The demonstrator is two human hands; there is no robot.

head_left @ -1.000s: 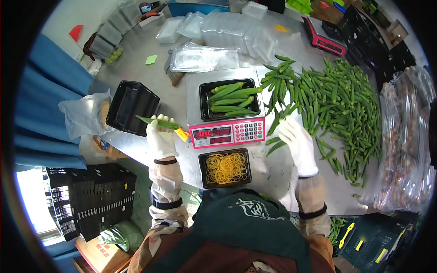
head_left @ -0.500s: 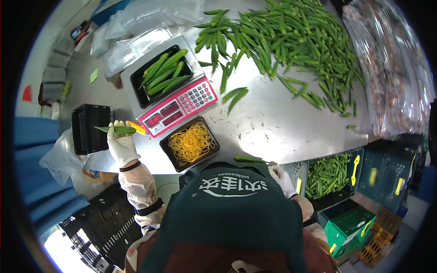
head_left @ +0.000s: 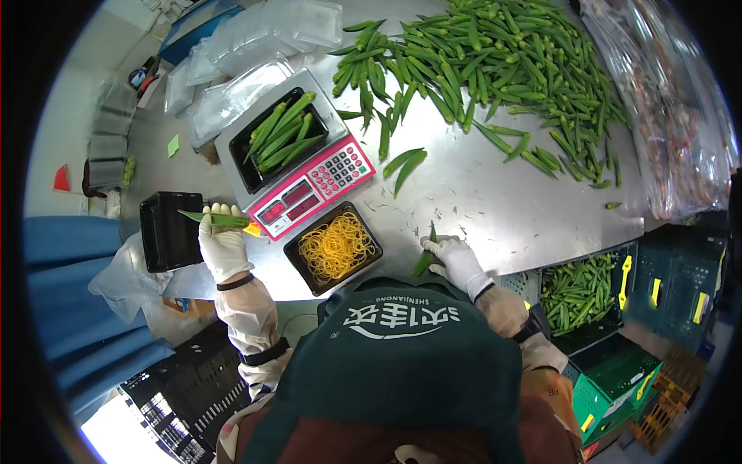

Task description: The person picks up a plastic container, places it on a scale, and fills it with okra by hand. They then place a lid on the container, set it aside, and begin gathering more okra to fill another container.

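Note:
My left hand (head_left: 222, 246), in a white glove, is closed on a green okra pod (head_left: 220, 220) beside the black empty tray (head_left: 171, 232). My right hand (head_left: 454, 259), also gloved, is closed round another okra pod (head_left: 422, 264) near the table's front edge. Several okra pods (head_left: 284, 133) lie in a black tray on the scale (head_left: 340, 169), which has a pink front panel. Yellow rubber bands (head_left: 335, 246) fill a black tray between my hands. Two loose pods (head_left: 407, 165) rest on the metal table beyond my right hand.
A large okra pile (head_left: 495, 69) covers the back of the table (head_left: 541, 224). Clear plastic lids (head_left: 270, 35) lie at the back left, plastic bags (head_left: 672, 116) at the right. A crate of okra (head_left: 580, 298) stands below the right edge.
My right hand has moved from the table's edge up and forward over the table, with an okra pod in its fingers. My left hand still holds its pod. The view has shifted slightly.

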